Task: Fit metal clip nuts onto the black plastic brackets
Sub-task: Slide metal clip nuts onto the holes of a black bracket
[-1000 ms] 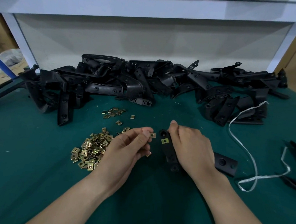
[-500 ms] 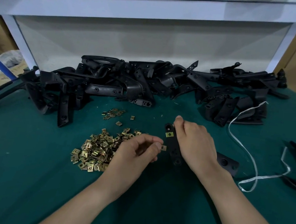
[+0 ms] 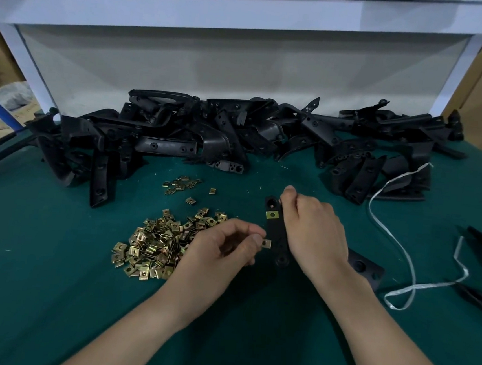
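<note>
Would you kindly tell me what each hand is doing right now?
Left hand: pinching a clip nut.
Right hand: gripping the bracket.

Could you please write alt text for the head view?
Over a green table, the right hand holds a black bracket with one clip nut fitted, while the left hand pinches a second clip nut beside it. A heap of clip nuts lies left; more brackets are piled behind.

black brackets point(image 3: 238, 135), brass-gold clip nuts point(image 3: 157, 245), dark green table point(image 3: 31, 294), white strap point(image 3: 398, 244)
</note>
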Action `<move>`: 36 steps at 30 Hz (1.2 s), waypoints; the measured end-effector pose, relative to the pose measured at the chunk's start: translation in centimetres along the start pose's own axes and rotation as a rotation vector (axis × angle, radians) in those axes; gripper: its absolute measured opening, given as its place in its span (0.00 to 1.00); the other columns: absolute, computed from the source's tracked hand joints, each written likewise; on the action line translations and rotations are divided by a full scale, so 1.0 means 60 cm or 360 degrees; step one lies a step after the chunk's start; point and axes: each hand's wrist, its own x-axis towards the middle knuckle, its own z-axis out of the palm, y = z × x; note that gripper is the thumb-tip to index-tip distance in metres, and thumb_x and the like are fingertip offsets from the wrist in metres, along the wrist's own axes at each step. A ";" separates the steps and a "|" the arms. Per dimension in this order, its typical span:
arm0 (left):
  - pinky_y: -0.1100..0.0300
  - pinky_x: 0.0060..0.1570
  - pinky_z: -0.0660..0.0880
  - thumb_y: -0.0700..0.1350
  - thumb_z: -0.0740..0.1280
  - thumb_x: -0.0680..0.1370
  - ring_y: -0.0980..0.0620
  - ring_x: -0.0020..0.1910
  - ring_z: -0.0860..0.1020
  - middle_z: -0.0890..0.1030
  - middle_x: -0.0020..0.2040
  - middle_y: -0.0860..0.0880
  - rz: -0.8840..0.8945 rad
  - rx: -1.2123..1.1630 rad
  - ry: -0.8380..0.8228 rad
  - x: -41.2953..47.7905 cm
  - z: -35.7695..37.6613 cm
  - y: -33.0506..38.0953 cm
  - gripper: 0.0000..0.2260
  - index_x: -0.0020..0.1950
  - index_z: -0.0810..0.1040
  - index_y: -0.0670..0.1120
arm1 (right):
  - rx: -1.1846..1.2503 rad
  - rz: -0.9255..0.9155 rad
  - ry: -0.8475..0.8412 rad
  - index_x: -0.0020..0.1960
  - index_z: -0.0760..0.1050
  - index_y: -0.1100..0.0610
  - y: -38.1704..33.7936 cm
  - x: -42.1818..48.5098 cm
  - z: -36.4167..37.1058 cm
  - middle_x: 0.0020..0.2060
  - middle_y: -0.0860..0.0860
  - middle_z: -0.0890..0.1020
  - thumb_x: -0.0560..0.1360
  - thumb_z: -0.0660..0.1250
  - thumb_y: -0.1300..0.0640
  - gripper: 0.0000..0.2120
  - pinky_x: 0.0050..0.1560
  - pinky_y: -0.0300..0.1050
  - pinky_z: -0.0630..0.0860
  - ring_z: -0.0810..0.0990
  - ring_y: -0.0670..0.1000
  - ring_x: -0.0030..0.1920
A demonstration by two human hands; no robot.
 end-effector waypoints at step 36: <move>0.66 0.45 0.76 0.45 0.69 0.80 0.57 0.38 0.79 0.82 0.41 0.45 -0.0003 -0.0006 0.0036 0.000 0.001 0.002 0.04 0.50 0.83 0.51 | 0.0029 0.0006 0.0054 0.33 0.73 0.58 -0.004 0.000 -0.003 0.26 0.51 0.75 0.85 0.50 0.47 0.28 0.26 0.46 0.65 0.73 0.52 0.28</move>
